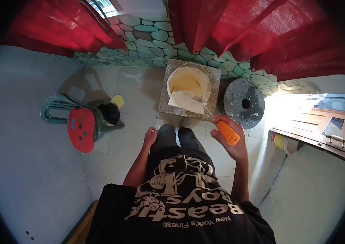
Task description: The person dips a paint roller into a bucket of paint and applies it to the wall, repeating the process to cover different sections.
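Observation:
My right hand [232, 140] is closed round the orange handle [228, 133] of a paint roller. The roller's wire frame runs to a pale roller head [186, 101] at the near rim of a white bucket [209, 83]. Inside the bucket the walls look cream-yellow. It stands on a speckled square block [172, 69]. Beside my left thigh hangs my left hand [151, 136], its fingers curled in, with nothing visible in them.
A green plastic chair [53, 110] with a red seat [81, 129] stands at left, near a yellow disc [118, 101]. Right of the block is a round grey disc [251, 95]. Red curtains [237, 24] hang ahead; a wooden door [326, 126] is at right.

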`<state>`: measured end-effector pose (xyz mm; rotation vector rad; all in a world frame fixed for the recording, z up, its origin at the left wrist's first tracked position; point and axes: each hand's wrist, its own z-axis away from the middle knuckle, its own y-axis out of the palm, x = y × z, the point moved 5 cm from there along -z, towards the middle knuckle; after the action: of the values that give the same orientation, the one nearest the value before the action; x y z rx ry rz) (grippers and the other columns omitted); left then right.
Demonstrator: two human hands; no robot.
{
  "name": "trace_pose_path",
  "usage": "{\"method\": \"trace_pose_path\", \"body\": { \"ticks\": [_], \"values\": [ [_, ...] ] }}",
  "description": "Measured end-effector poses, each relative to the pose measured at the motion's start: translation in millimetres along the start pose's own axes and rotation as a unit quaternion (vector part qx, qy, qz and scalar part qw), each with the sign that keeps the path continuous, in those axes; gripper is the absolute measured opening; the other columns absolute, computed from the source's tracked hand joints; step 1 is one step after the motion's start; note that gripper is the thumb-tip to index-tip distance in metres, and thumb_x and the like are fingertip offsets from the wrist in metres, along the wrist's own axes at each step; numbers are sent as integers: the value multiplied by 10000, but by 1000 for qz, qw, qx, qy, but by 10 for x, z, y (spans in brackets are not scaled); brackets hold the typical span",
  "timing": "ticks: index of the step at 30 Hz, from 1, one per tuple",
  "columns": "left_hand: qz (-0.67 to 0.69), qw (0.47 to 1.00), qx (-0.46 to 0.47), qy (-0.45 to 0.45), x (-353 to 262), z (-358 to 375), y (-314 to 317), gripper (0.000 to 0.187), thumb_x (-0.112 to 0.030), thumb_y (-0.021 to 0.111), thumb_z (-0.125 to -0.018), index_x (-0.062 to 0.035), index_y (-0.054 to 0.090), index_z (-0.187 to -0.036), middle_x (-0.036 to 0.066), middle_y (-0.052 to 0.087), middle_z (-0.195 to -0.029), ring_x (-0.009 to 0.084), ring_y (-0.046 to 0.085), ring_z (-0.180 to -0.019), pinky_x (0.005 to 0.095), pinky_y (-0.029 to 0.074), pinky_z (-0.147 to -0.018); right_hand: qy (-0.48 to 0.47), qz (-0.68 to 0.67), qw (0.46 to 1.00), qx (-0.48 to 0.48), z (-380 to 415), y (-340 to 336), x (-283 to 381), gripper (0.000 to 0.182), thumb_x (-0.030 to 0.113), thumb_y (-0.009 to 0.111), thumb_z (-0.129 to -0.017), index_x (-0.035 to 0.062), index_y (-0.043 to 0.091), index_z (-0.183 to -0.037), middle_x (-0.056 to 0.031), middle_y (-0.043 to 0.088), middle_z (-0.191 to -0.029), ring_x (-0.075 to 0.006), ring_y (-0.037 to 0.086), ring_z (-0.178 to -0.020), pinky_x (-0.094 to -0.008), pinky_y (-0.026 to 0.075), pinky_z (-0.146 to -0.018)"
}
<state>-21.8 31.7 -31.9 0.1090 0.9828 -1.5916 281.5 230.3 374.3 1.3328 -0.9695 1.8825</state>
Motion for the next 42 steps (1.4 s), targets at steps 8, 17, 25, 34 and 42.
{"method": "trace_pose_path", "body": {
  "ticks": [8, 17, 25, 34, 42],
  "values": [
    [-137, 984, 103, 51, -176, -641, 63, 336, -344, 606, -849, -74, 643, -1046, 120, 685, -924, 246, 659, -804, 374, 533, -700, -31, 99, 988, -116, -312, 165, 299, 179, 86, 686, -807, 49, 613, -966, -72, 648, -882, -158, 593, -697, -273, 476, -706],
    [-74, 985, 155, -8, -458, -1014, -232, 326, -350, 582, -870, -66, 632, -1022, 73, 668, -860, 165, 635, -674, 317, 504, -592, -96, 163, 969, -159, -406, 446, 451, 216, -6, 617, -701, 20, 634, -914, -127, 648, -941, -278, 623, -888, -336, 483, -817],
    [20, 980, 151, 131, -1103, -899, -264, 301, -308, 593, -913, -71, 610, -1097, 74, 658, -890, 156, 622, -720, 300, 509, -658, -75, 73, 970, -217, -475, 450, 379, 80, -21, 634, -742, -15, 633, -822, -124, 636, -829, -250, 627, -769, -312, 487, -720],
    [91, 957, 212, 176, -1793, -909, -183, 320, -230, 639, -894, -27, 576, -1133, 93, 665, -914, 152, 631, -763, 291, 513, -696, -66, 127, 958, -248, -804, 583, -240, 29, 15, 644, -772, 0, 654, -795, -131, 645, -761, -283, 634, -695, -339, 490, -653],
    [-10, 956, 185, 226, -1771, -833, -242, 359, -180, 662, -863, -36, 555, -1174, 115, 676, -905, 156, 640, -761, 308, 522, -708, -34, 150, 959, -240, -519, 457, 458, 38, 35, 663, -751, 1, 660, -768, -120, 651, -725, -266, 645, -660, -331, 498, -635]
  ]
}}
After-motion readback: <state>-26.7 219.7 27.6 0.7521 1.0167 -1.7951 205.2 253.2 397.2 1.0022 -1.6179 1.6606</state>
